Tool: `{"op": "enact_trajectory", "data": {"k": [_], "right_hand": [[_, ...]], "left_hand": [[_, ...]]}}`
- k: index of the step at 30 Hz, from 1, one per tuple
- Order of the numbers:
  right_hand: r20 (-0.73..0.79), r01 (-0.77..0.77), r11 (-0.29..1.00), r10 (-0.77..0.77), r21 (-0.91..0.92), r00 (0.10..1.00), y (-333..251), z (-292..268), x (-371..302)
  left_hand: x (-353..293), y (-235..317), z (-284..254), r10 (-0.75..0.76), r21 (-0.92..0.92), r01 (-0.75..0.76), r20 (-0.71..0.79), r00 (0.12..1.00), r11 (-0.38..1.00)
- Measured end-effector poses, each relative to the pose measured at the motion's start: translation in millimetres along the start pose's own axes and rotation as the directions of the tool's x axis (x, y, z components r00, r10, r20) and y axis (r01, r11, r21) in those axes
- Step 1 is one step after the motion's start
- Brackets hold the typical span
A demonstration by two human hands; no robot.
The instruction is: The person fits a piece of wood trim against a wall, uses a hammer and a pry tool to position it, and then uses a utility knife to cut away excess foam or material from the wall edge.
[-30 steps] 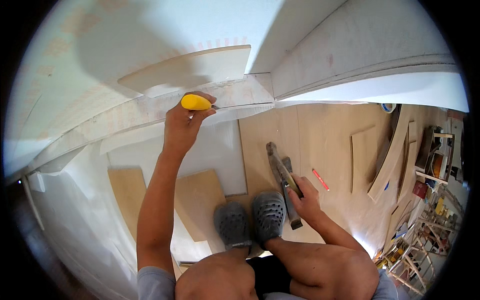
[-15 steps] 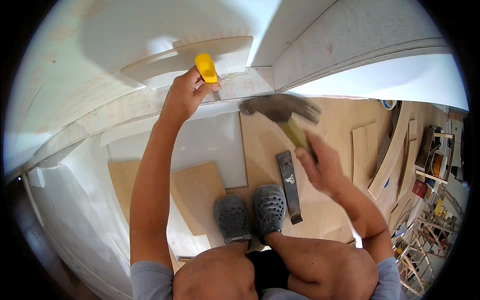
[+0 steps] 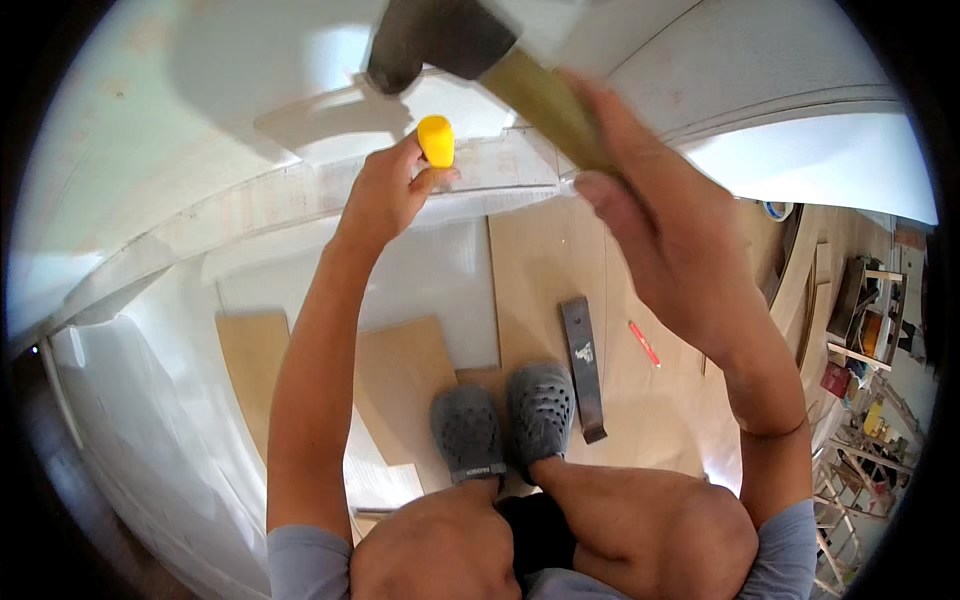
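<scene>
My left hand (image 3: 385, 195) is closed round a chisel (image 3: 436, 142) with a yellow handle, held upright against the low ledge (image 3: 490, 172) at the foot of the white wall. Its blade is hidden now. Raised above and beyond it is a claw hammer (image 3: 445, 35), its dark head partly cut by the top edge. My right hand (image 3: 665, 195), smeared by motion, grips the hammer's yellowish handle. A pale loose panel piece (image 3: 440, 105) leans on the wall just behind the chisel.
Wood-look planks (image 3: 545, 270) cover part of the floor, with cut pieces (image 3: 400, 370) beside them. A dark metal pull bar (image 3: 582, 370) and a red pencil (image 3: 645, 343) lie right of my clogs (image 3: 540, 410). A tape roll (image 3: 776, 210) and cluttered racks (image 3: 870, 310) stand farther right.
My right hand has swung the hammer up and to the left, from beside the chisel to above it. The chisel and left hand have shifted slightly right. The red pencil has come into view.
</scene>
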State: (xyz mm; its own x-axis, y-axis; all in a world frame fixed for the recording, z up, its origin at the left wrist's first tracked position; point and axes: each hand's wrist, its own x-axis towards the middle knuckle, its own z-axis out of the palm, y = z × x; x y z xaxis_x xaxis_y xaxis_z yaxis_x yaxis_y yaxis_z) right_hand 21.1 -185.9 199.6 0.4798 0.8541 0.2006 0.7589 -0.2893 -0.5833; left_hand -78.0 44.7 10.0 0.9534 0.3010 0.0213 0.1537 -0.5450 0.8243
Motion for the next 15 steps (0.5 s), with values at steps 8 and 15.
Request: {"op": "enact_trajectory", "data": {"k": [8, 15], "right_hand": [[0.149, -0.099, 0.995, 0.102, -0.026, 0.984, 4, 0, 1], [0.208, -0.100, 0.986, 0.126, -0.134, 0.970, 12, 0, -2]], "left_hand": [[0, 3, 3, -0.042, -0.008, 0.043, 0.028, 0.999, 0.999], [-5, -1, 7, 0.019, -0.025, -0.019, 0.007, 1.000, 1.000]]}}
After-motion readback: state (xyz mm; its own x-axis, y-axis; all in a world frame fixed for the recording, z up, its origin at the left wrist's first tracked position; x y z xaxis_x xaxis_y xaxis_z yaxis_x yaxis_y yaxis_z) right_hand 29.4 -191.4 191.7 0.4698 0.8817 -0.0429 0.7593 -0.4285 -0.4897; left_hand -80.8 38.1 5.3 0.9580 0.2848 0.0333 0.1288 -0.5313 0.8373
